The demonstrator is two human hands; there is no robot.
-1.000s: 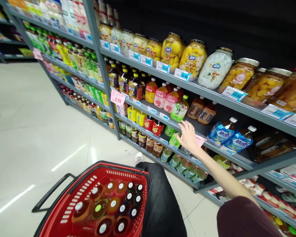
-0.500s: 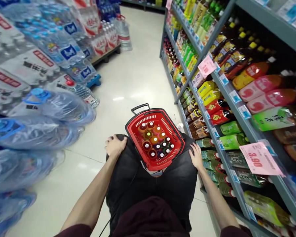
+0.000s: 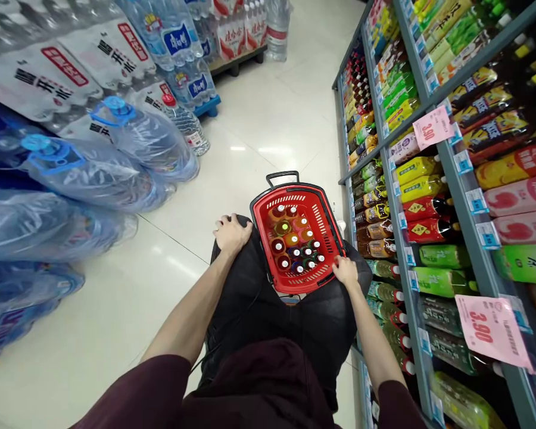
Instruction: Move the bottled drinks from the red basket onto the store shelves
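Red shopping basket (image 3: 330,235) — on the pale floor (image 3: 116,310), just ahead of the crouching person's knees, beside the drinks shelving (image 3: 399,196).

Contents: capped bottles (image 3: 293,239) standing upright and filling most of the bottom, so the loading looks well along, with little room left. Long axis runs down the aisle, away from the person; black handle (image 3: 283,176) at the far end. Right hand (image 3: 346,272) rests open at the near right rim, clasping nothing. Left hand (image 3: 230,233) lies loosely curled on the left knee, holding nothing.

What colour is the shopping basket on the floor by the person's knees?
The basket is red with a black handle, seen clearly in the head view.
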